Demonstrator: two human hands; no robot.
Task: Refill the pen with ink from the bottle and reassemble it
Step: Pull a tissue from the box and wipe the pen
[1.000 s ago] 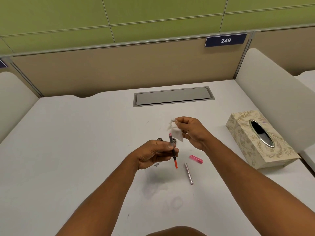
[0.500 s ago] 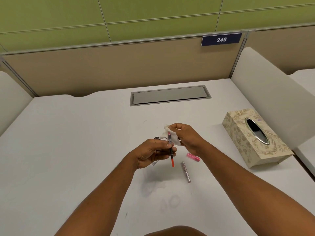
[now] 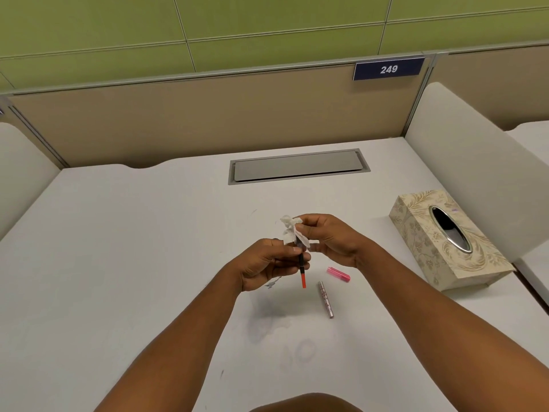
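White counter (image 3: 118, 263) fills my view, backed by a beige partition under green wall panels. My left hand (image 3: 267, 264) is clamped on the pen refill (image 3: 302, 269), a thin dark tube with an orange-red lower end, held nearly upright above the counter. My right hand (image 3: 329, 239) pinches a crumpled white tissue (image 3: 289, 230) against the refill's upper tip. Just right of the refill, a pink cap (image 3: 338, 274) lies on the counter, and a silvery pen barrel (image 3: 326, 298) lies near it, closer to me. Well right of the refill sits a patterned tissue box (image 3: 445, 242).
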